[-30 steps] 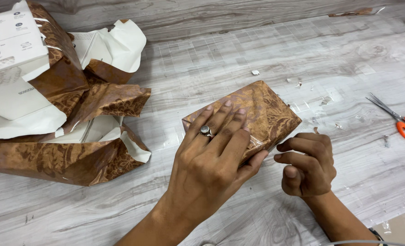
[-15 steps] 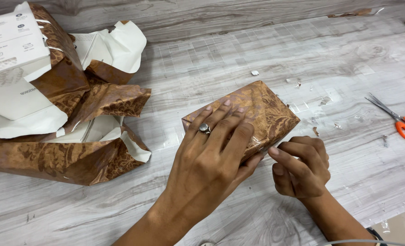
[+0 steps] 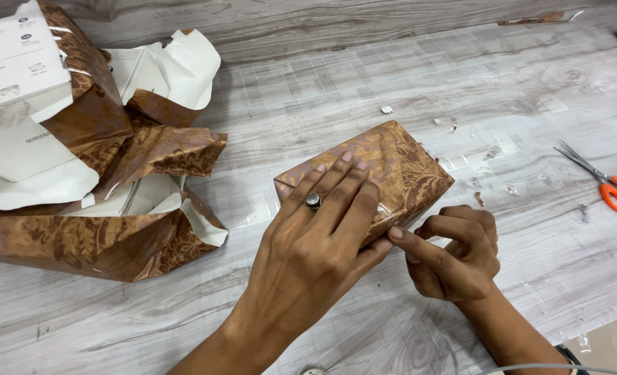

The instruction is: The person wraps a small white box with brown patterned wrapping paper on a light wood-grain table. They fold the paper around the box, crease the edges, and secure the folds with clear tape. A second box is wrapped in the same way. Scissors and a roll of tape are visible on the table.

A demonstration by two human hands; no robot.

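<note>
Since a second ago the right hand [image 3: 451,253] has closed in leftward, its forefinger and thumb now pinched at the near edge of the wrapped box [image 3: 381,170], touching the left thumb; what it pinches, perhaps clear tape, I cannot tell. Head view: left hand [image 3: 319,236], wearing a ring [image 3: 312,201], lies flat with fingers spread on top of the box, pressing it to the grey wood-grain table [image 3: 392,83], gripping nothing. The box sits mid-table, just beyond both hands, its long axis running from near left to far right; the left hand is on it. Far left lies torn brown wrapping paper [image 3: 100,236]; orange-handled scissors [image 3: 607,184] rest well apart at right
</note>
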